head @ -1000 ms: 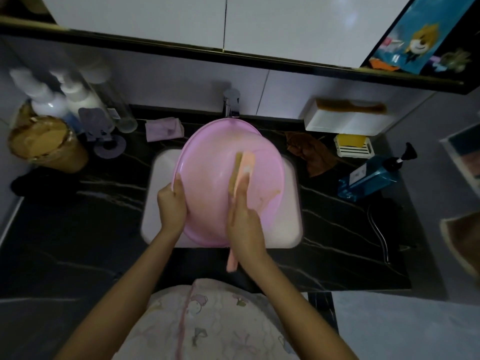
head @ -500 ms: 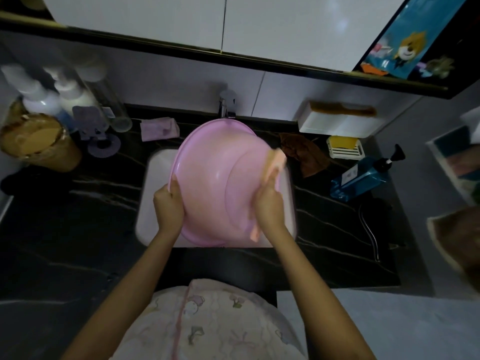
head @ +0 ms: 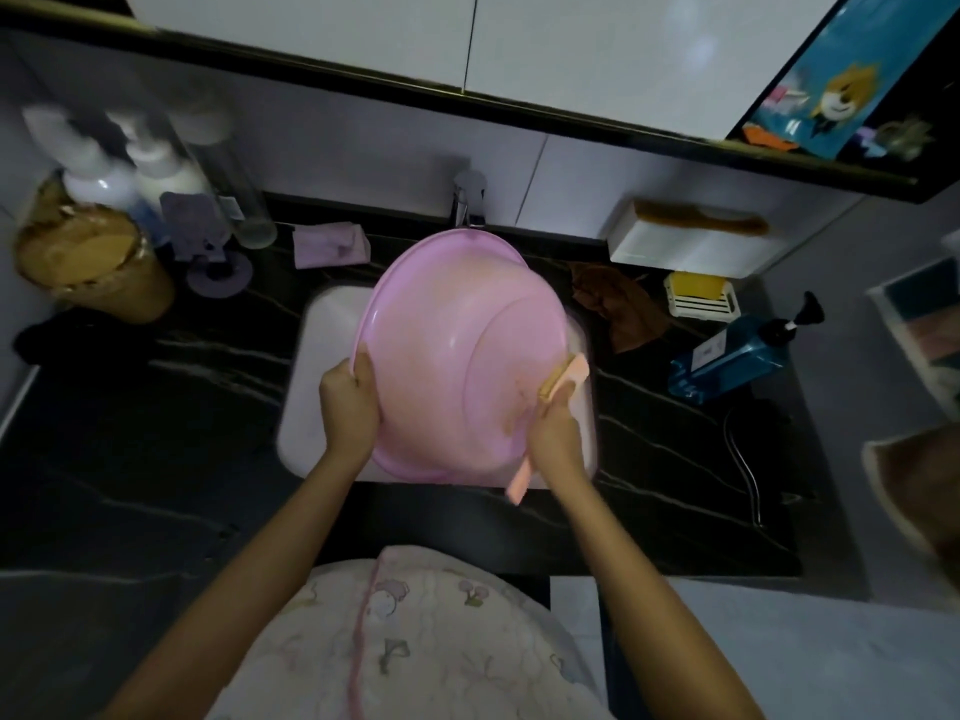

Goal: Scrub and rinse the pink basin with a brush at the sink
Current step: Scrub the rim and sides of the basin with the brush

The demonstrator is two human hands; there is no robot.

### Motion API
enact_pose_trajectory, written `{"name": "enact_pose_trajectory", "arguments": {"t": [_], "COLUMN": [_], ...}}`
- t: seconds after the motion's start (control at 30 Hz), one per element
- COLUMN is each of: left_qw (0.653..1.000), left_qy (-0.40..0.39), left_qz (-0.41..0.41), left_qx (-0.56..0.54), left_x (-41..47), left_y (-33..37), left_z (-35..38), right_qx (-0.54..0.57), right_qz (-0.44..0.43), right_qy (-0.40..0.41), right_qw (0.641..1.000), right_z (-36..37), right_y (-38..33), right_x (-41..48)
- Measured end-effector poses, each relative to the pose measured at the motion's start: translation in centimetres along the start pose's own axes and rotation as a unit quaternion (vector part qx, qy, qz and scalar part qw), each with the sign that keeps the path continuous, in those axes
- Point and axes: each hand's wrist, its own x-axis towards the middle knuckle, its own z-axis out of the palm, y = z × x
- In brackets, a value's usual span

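Over sink point(head: 317, 356): pink basin point(head: 447, 350) between fingers point(head: 363, 368), brush point(head: 566, 377) seemingly at rim.

Home bathroom, vanity area. Evidence:
- white sink point(head: 311, 356) set into a black veined stone worktop point(head: 156, 433), chrome tap point(head: 469, 197) at the back wall
- white wall cabinet point(head: 363, 33) right above, pale wall tiles behind
- toiletries: two white pump bottles point(head: 98, 168) back left, blue pump bottle point(head: 737, 350) lying on its side at right
- soap dish point(head: 701, 298) with a yellow bar
- comb point(head: 701, 220) on top of a white box point(head: 685, 252)
- folded purple cloth point(head: 327, 245) by the tap, brown rag point(head: 618, 304) right of the sink
- cartoon-print item point(head: 831, 80) up on the right

Domestic clutter, nothing commercial.
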Motion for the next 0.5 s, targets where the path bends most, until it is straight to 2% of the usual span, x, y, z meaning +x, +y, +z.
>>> {"name": "enact_pose_trajectory", "arguments": {"t": [0.1, 0.17, 0.23, 0.3, 0.37, 0.43, 0.5], "left_qw": [1.0, 1.0, 1.0, 1.0, 1.0, 1.0, 1.0], "left_qy": [0.002, 0.002, 0.002, 0.004, 0.007, 0.008, -0.001], "left_qz": [0.002, -0.005, -0.008, -0.012, -0.009, -0.002, -0.001], "left_qx": [0.004, -0.003, -0.013, -0.016, -0.011, -0.01, -0.008], "left_x": [0.1, 0.2, 0.3, 0.2, 0.2, 0.0, -0.3], "left_y": [0.1, 0.0, -0.1, 0.0, -0.1, -0.2, 0.1], "left_z": [-0.1, -0.1, -0.1, -0.1, -0.1, 0.1, 0.2], "right_qx": [0.036, -0.003, 0.02, 0.065, 0.092, 0.102, 0.138], "right_qz": [-0.099, -0.141, -0.094, -0.017, 0.02, 0.015, -0.027], "right_qy": [-0.03, -0.01, 0.028, 0.027, 0.023, 0.001, -0.018], "right_qw": [0.994, 0.99, 0.995, 0.997, 0.995, 0.995, 0.99], "right_z": [1.1, 0.3, -0.7, -1.2, -0.3, 0.6, 0.4], "right_y": [-1.9, -3.5, -3.1, -1.0, 1.2, 1.8, 0.8], "right_x": [-2.3, -0.7, 2.6, 4.4, 3.5, 1.0, -0.5]}}
